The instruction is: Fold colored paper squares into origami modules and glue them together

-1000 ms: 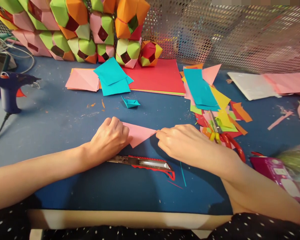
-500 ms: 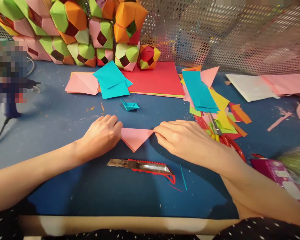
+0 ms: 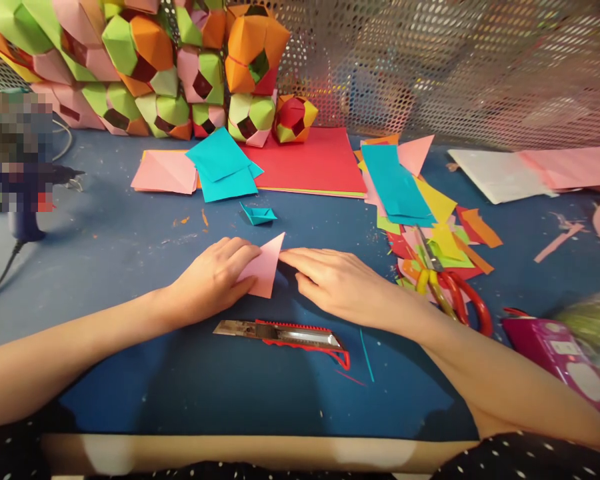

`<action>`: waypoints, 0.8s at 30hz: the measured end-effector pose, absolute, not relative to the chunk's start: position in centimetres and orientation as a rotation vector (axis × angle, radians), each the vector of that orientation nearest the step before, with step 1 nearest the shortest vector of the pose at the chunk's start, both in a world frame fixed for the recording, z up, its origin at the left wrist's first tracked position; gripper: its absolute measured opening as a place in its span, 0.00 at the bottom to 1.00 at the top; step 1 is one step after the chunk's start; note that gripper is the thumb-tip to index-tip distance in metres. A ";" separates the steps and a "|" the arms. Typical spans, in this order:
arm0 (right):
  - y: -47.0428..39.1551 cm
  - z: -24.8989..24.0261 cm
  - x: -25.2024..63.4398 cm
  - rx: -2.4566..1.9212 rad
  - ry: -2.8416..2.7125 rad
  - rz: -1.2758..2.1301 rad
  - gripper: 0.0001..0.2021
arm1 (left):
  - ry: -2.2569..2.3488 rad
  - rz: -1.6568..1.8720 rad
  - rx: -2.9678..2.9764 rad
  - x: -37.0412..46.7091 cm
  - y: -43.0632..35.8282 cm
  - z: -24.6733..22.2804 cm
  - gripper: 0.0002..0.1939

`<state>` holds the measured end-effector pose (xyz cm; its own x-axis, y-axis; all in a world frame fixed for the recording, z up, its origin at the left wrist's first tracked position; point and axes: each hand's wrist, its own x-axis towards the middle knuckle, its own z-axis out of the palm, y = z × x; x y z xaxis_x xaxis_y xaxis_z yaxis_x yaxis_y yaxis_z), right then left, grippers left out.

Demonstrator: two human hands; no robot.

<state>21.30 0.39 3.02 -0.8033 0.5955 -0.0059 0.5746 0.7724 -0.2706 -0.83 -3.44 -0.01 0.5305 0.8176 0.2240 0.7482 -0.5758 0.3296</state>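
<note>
My left hand grips a folded piece of pink paper between thumb and fingers, its pointed corner turned up and away from me. My right hand is at the paper's right edge with its fingers stretched out and the thumb a little apart. Its fingertips reach the edge; I cannot tell whether they press on it. Nearer to me lies a box cutter with a red handle, its blade pointing left. Beyond the hands rests a small folded turquoise paper piece.
Turquoise squares, pink sheets and a red sheet lie farther back. Scissors rest by colourful scraps at right. Stacked paper balls stand against a perforated metal panel. A blue-handled tool is at left.
The pink paper has turned, its point now upward. My left hand has shifted right and holds it alone, while my right hand has let go of its corner and moved left.
</note>
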 end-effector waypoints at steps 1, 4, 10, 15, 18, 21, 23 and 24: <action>0.4 2.9 21.2 -0.953 -2.830 0.482 0.18 | 1.338 0.581 2.516 -0.8 -3.5 0.0 0.16; 0.5 2.8 20.9 -1.003 -2.651 0.771 0.17 | 1.359 0.658 2.323 -0.6 -3.5 0.2 0.18; 0.8 2.2 20.7 -1.056 -2.327 1.139 0.16 | 1.207 0.640 2.179 -0.4 -3.7 0.8 0.30; 0.8 1.9 20.6 -1.093 -2.224 1.202 0.15 | 1.257 0.697 1.992 -0.1 -4.2 1.1 0.29; 0.5 1.5 20.3 -1.111 -2.135 1.219 0.16 | 1.195 0.753 1.733 0.3 -4.4 1.6 0.27; 0.5 1.0 20.3 -1.104 -2.059 1.146 0.14 | 1.180 0.838 1.526 0.3 -4.3 1.7 0.23; 0.7 0.6 20.4 -1.110 -2.061 1.119 0.14 | 1.257 0.912 1.460 0.0 -4.0 1.4 0.18; 0.8 0.4 20.5 -1.114 -2.076 1.122 0.14 | 1.305 0.937 1.451 -0.2 -3.7 1.1 0.15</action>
